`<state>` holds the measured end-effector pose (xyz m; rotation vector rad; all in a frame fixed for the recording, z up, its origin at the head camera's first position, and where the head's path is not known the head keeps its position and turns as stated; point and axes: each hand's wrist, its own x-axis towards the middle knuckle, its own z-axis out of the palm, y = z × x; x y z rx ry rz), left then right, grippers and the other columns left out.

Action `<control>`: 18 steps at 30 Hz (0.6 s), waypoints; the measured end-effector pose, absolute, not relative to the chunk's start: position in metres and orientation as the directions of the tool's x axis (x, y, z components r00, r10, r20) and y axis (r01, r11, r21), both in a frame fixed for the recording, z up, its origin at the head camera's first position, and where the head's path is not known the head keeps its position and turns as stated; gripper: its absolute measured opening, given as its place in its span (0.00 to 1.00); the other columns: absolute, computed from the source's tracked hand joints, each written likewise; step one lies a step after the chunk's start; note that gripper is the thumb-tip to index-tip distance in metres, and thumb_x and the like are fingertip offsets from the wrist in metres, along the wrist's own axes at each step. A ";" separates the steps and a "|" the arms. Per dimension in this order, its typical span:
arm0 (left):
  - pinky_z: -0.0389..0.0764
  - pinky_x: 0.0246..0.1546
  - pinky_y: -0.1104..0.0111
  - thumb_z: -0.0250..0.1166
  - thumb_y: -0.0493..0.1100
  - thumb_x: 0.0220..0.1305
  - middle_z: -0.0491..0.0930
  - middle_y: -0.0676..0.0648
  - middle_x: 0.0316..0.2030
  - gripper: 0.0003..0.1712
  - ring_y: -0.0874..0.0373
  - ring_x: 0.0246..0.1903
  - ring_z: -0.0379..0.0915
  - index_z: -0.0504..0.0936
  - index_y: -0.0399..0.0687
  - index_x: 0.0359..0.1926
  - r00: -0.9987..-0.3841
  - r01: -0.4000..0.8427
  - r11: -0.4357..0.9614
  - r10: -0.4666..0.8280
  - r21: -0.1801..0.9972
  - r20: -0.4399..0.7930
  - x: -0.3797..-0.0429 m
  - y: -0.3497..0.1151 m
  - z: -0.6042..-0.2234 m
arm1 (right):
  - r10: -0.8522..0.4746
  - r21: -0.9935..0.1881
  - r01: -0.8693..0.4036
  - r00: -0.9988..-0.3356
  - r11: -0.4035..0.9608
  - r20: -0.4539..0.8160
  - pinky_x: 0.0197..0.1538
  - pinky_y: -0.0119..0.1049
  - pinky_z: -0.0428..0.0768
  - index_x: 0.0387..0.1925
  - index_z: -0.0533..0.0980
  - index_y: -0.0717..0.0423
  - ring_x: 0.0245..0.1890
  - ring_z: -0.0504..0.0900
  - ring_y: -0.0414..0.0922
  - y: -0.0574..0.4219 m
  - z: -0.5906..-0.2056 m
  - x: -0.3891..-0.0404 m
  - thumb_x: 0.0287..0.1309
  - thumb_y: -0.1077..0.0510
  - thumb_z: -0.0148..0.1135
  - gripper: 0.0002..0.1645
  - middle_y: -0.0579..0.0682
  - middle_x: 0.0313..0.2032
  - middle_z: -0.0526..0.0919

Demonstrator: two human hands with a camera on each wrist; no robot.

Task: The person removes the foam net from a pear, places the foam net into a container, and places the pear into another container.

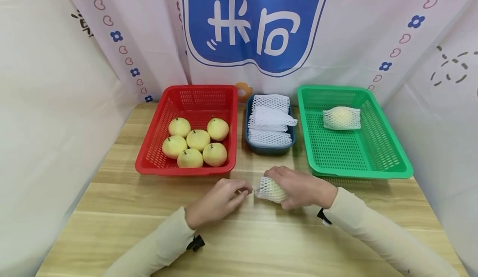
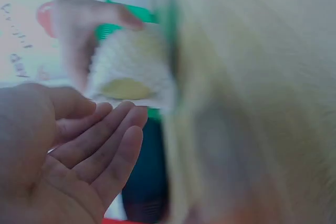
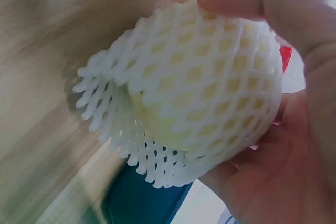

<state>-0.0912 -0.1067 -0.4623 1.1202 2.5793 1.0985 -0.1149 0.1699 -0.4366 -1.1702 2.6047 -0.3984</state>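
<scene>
My right hand (image 1: 300, 188) grips a pale yellow pear (image 3: 163, 124) sleeved in a white foam net (image 1: 269, 189), thumb on one side and fingers on the other. The net's loose end points toward my left hand (image 1: 224, 198) and gapes, so the pear's skin shows through it in both wrist views. My left hand holds nothing; its fingers are loosely bent, the tips right by the net's open end. In the left wrist view these fingers (image 2: 113, 150) reach out below the net's rim.
A red basket (image 1: 186, 171) at the left holds several bare pears (image 1: 198, 140). Behind my hands, a dark blue box (image 1: 270, 149) holds a pile of foam nets (image 1: 270, 119). In the green basket (image 1: 362, 173) at the right lies one netted pear (image 1: 341, 118). A printed cloth (image 1: 354, 40) hangs behind.
</scene>
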 end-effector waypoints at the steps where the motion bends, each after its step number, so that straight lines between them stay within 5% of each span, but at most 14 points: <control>1: 0.87 0.51 0.66 0.61 0.36 0.77 0.90 0.48 0.46 0.10 0.61 0.46 0.86 0.87 0.42 0.52 -0.712 0.577 0.458 0.688 0.676 0.141 -0.094 -0.104 -0.467 | -0.760 -0.347 -0.692 -0.640 0.633 -0.111 0.60 0.50 0.84 0.69 0.67 0.61 0.59 0.80 0.52 0.171 -0.437 -0.115 0.40 0.59 0.79 0.52 0.58 0.61 0.79; 6: 0.85 0.56 0.66 0.61 0.37 0.78 0.89 0.52 0.48 0.12 0.63 0.48 0.85 0.87 0.46 0.55 -0.682 0.552 0.436 0.726 0.711 0.085 -0.105 -0.093 -0.483 | -0.768 -0.337 -0.706 -0.635 0.623 -0.089 0.59 0.48 0.84 0.69 0.68 0.59 0.58 0.80 0.51 0.171 -0.440 -0.113 0.41 0.58 0.78 0.50 0.56 0.61 0.79; 11: 0.86 0.56 0.65 0.63 0.39 0.77 0.88 0.52 0.50 0.12 0.64 0.49 0.83 0.85 0.47 0.57 -0.721 0.548 0.458 0.683 0.700 0.117 -0.106 -0.083 -0.485 | -0.764 -0.322 -0.706 -0.638 0.631 -0.096 0.61 0.49 0.84 0.71 0.67 0.61 0.60 0.80 0.52 0.169 -0.441 -0.111 0.43 0.57 0.78 0.51 0.58 0.63 0.78; 18: 0.87 0.51 0.65 0.69 0.40 0.70 0.87 0.49 0.50 0.21 0.60 0.46 0.82 0.79 0.44 0.62 -0.738 0.552 0.481 0.662 0.681 0.131 -0.110 -0.070 -0.480 | -0.751 -0.339 -0.685 -0.651 0.645 -0.113 0.73 0.55 0.74 0.78 0.56 0.69 0.72 0.72 0.60 0.169 -0.442 -0.109 0.48 0.55 0.79 0.62 0.65 0.72 0.70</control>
